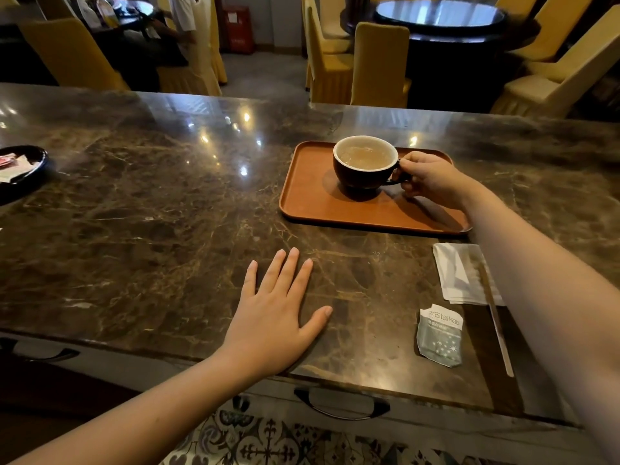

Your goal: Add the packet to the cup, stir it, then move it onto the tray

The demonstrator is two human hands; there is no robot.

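A black cup point(359, 174) with a white inside, full of pale brown drink, stands upright on the orange-brown tray point(312, 203). My right hand point(431, 177) is closed around the cup's handle on its right side. My left hand point(278, 310) lies flat on the marble counter with its fingers spread, holding nothing. A torn, crumpled packet point(439, 335) lies near the counter's front edge at the right. Beside it a thin stir stick point(498, 325) rests across a white napkin point(458, 273).
The marble counter point(151, 213) is wide and glossy. A black dish point(20, 169) with packets sits at its left edge. Drawer handles show below the front edge. Yellow-covered chairs point(379, 62) and a round dark table stand beyond, with a person seated at the far left.
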